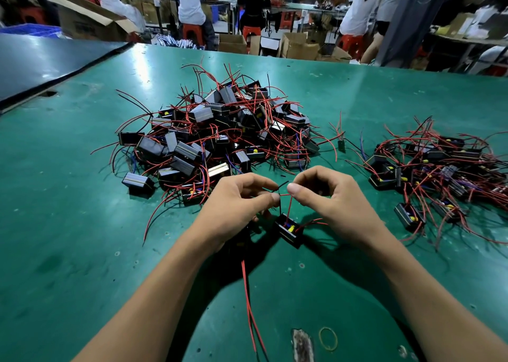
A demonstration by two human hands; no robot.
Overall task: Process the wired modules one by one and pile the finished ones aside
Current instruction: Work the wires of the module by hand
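The green table (68, 224) is offering open room at its left and near sides; cardboard boxes (299, 48) are standing beyond its far edge. One large pile (220, 136) is occupying the centre and one smaller pile (439, 174) the right. The left hand (236, 205) and right hand (327, 196) are each pinching, thumb against forefinger, the wires (277, 188) of one open module (288, 231) just below them, which is holding a yellow part.

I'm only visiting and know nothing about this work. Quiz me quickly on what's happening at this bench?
1. True or false: the left hand and right hand both pinch wires of one module.
2. Which pile holds more modules? A: centre pile; B: right pile.
3. Fill in: the rubber band on the table is ____.
Key: 1 true; 2 A; 3 yellow.
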